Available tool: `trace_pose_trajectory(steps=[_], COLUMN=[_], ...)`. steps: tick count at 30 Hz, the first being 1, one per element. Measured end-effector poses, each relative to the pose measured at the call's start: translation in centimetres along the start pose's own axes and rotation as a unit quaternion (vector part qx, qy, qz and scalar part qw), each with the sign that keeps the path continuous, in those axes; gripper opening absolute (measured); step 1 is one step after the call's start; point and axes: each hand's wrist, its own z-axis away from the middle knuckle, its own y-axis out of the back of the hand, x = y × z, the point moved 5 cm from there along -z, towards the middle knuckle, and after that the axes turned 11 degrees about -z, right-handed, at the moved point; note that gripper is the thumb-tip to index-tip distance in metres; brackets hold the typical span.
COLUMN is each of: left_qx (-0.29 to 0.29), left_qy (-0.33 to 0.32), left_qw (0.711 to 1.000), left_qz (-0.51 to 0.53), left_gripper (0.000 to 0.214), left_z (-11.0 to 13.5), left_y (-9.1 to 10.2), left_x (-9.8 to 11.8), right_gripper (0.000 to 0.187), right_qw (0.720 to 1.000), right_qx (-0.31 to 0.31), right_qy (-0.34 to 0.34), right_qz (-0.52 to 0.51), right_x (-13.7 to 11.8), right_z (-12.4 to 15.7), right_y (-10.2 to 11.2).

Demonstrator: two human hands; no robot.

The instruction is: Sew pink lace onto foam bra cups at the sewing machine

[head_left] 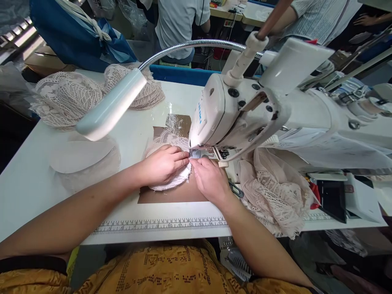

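in the head view, the left hand (165, 165) lies flattened, fingers together, on the round lace piece (180, 178), which rests on a brown sheet (171, 197) beneath the sewing machine (211, 112). the right hand (211, 179) curls at the lace piece's right edge; whether it pinches anything, i cannot tell.

Blue capitals on the white head of the sewing machine (211, 110) spell JUKI, set nearly upright along its face. The ruler strip (162, 225) along the front edge of the bench (24, 188) carries numbers rising left to right, 8 through 13 among them. Marks on the papers (337, 151) beneath the machine's arm are too faint to read.
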Motion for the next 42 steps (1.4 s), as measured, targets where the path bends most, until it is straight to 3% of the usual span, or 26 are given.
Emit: trace_pose_trajectory(steps=[25, 31, 37, 42], left_qx=[0.049, 0.018, 0.01, 0.003], left_qy=[0.044, 0.004, -0.052, -0.051], left_qw=[0.998, 1.0, 0.998, 0.999], left_qz=[-0.004, 0.02, 0.028, 0.013], left_gripper=[0.035, 0.036, 0.035, 0.038], left_z=[0.1, 0.7, 0.7, 0.7], left_y=[-0.4, 0.0, 0.5, 0.1], left_x=[-1.5, -1.1, -0.7, -0.5], right_gripper=[0.039, 0.037, 0.037, 0.038], right_qw=[0.997, 0.996, 0.998, 0.997], right_qx=[0.035, 0.044, 0.018, 0.025], right_qy=[0.058, 0.052, 0.068, 0.067], right_qz=[-0.027, -0.051, 0.006, 0.023], right_x=[0.4, 0.2, -0.2, -0.3], right_z=[0.2, 0.5, 0.4, 0.4], right_y=[-0.1, 0.4, 0.1, 0.0])
